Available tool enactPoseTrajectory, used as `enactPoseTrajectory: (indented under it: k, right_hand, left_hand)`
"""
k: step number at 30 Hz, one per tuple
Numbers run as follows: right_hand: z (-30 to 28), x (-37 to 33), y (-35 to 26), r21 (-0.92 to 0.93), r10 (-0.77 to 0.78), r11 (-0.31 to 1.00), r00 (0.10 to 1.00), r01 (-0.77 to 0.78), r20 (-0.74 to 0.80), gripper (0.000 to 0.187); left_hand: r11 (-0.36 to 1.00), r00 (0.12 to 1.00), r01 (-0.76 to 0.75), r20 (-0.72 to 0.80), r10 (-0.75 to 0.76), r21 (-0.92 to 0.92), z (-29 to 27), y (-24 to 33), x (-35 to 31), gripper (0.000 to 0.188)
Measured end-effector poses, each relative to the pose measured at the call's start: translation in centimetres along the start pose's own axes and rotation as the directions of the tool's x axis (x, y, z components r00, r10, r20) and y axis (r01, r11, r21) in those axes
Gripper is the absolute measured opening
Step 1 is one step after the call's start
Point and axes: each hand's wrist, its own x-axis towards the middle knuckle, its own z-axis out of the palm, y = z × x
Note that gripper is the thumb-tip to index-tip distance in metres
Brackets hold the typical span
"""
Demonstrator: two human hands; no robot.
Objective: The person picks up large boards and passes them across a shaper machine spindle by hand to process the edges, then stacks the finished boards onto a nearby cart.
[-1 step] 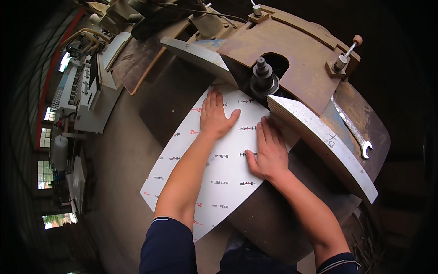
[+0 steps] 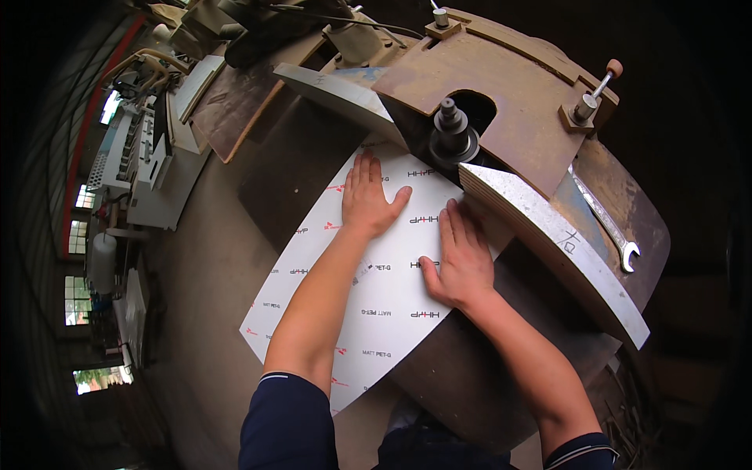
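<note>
A white board (image 2: 392, 337) printed all over with small black and red marks lies slantwise on a dark machine table (image 2: 478, 376). Flat on its upper part rests my left hand (image 2: 370, 197), thumb spread away from the fingers. My right hand (image 2: 464, 262) presses near the board's right edge, fingers stretched forward and thumb out to the left. Neither hand grips anything. Just beyond the board's far corner stands a dark, stepped spindle (image 2: 453, 141). The board's far end reaches the gap between two metal-faced fences, the left fence (image 2: 345, 94) and the right fence (image 2: 560, 251).
An open-ended wrench (image 2: 607, 219) lies behind the right fence. A brown plate (image 2: 509, 102) with a slot round the spindle carries a clamp lever (image 2: 591, 102). Other machinery (image 2: 145, 153) stands at the far left, past the floor. Scrap strips (image 2: 627, 415) lie low at the right.
The board and both hands have shifted very slightly to the left. Otherwise the scene looks the same.
</note>
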Motion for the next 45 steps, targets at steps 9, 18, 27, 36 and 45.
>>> enactPoseTrajectory:
  k: [9,18,27,36,45]
  right_hand:
    - [1.5,1.7,-0.4,0.013,-0.030,0.999,0.999,0.031,-0.037,0.076]
    - [2.4,3.3,-1.1,0.032,-0.038,0.999,0.997,0.041,-0.066,0.074]
    - [3.9,5.0,-1.6,0.050,-0.044,0.998,0.993,0.050,-0.112,0.074]
    - [5.2,6.8,-2.3,0.047,-0.053,0.997,0.992,0.059,-0.119,0.074]
    - [6.1,8.5,-3.0,0.048,-0.044,0.998,0.991,0.050,-0.125,0.075]
  left_hand:
    - [0.999,0.999,0.035,0.013,-0.035,-0.003,0.1,-1.8,1.4,0.085]
    - [0.999,1.000,0.020,-0.017,-0.019,0.029,0.5,-4.0,2.7,0.084]
    - [0.999,0.999,0.028,-0.019,-0.028,0.030,0.6,-6.0,4.1,0.085]
    - [1.000,0.999,0.020,-0.033,-0.019,0.018,1.0,-8.4,5.7,0.084]
    - [1.000,1.000,0.019,-0.023,-0.019,0.012,0.9,-10.2,7.2,0.084]
